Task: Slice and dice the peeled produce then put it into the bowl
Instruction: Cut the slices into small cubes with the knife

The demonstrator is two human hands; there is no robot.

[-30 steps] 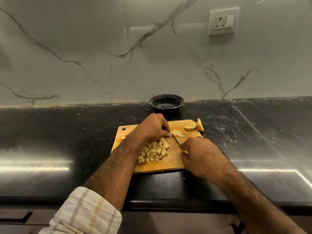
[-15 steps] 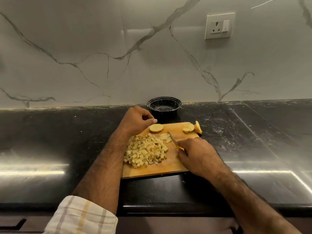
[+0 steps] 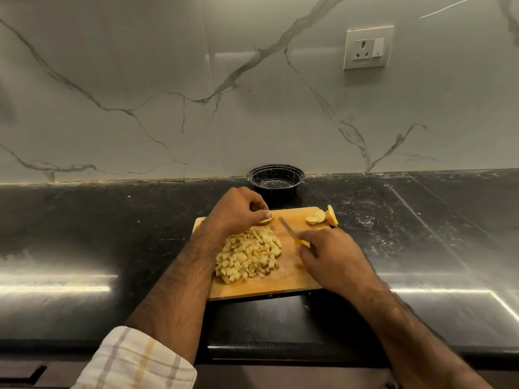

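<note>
— What are the hands doing?
— The left hand (image 3: 238,210) pinches a slice (image 3: 266,220) at the board's (image 3: 283,284) far edge. The right hand (image 3: 334,261) grips a knife (image 3: 292,233), blade pointing far-left.
— And the cut pieces?
— The diced pile (image 3: 248,255) lies mid-board; more slices (image 3: 317,216) sit far right. The bowl (image 3: 275,179) stands just beyond.

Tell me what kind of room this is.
Most likely a home kitchen. A wooden cutting board with diced produce lies on a dark stone counter, a marble-look backsplash carries a wall socket, and a black bowl waits by the wall.
</note>
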